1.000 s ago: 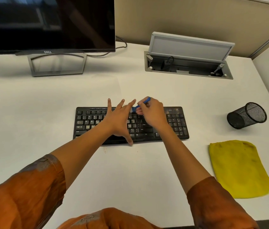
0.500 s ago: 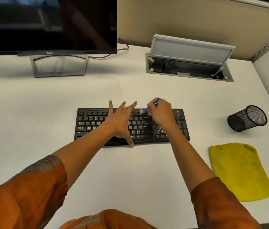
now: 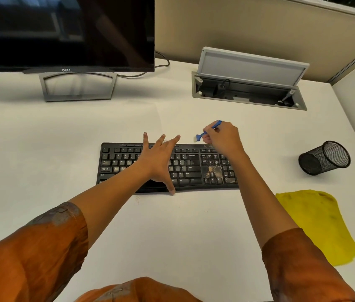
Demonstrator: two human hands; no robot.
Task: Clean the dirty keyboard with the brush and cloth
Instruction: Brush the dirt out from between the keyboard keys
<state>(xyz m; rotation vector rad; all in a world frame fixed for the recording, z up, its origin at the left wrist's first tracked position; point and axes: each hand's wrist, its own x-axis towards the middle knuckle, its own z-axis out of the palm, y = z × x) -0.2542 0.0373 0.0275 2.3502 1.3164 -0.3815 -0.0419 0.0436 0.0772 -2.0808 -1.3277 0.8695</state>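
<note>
The left hand (image 3: 158,159) lies flat with fingers spread on the middle of the keyboard (image 3: 168,167), pinning it; the right hand (image 3: 221,138) pinches the blue brush (image 3: 208,131) just past the keyboard's far edge, bristles toward the left; to brush well, I would keep the left hand pressing, bring the bristles back over the right part and sweep crumbs outward in short strokes; the keyboard sits mid-desk, black, with tan grit caked around the arrow keys and numpad; the yellow cloth (image 3: 316,225) lies to the near right, untouched; the brush is slim with a small pale head
</note>
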